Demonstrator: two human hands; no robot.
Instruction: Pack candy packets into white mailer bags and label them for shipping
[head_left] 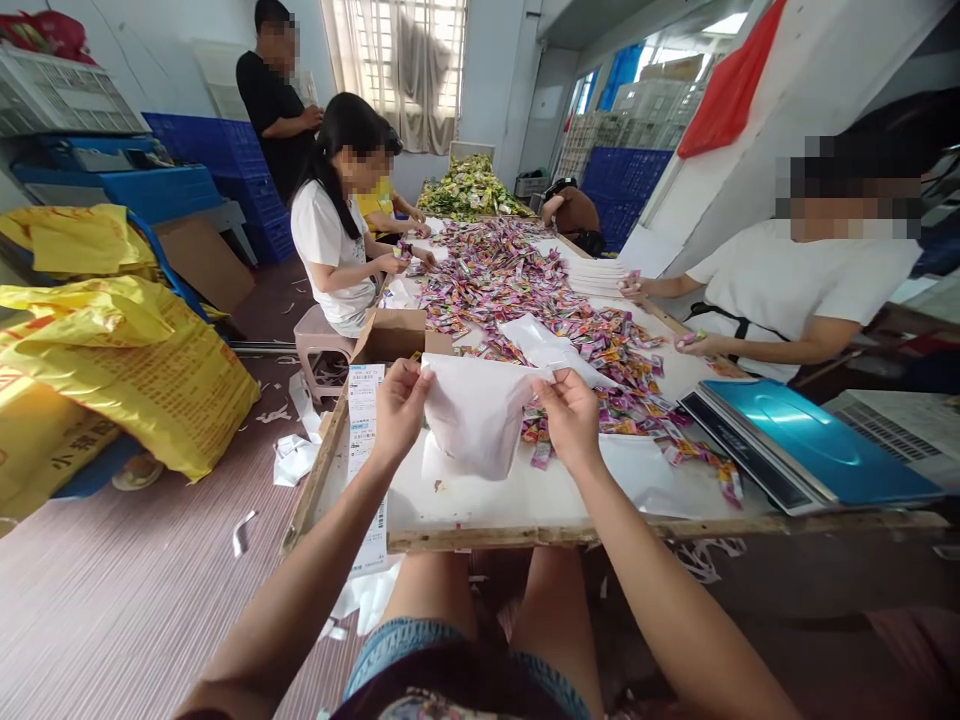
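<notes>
Just inside the near edge of the white, wood-rimmed tabletop [551, 508], the left hand [400, 408] and right hand [573, 415] pinch the upper corners of a white, rectangular, plastic-looking pouch [476, 420]; whether its bulging bottom touches down, I can't tell. It seems light, limp and slippery, best held at those corners. Beyond spreads a heap of small purple-and-orange glossy packets [510, 270].

Place: a packing workshop
Tabletop [480, 515]: long, wood-edged, heaped with small bright packets [495, 265]
Workers [330, 255]: on both sides of the tabletop
Scale [832, 430]: on the tabletop's near right corner
Printed labels [365, 405]: along the tabletop's near left edge
Sacks [157, 365]: yellow, left of the tabletop
Crates [626, 185]: stacked beyond the tabletop's sides
</notes>
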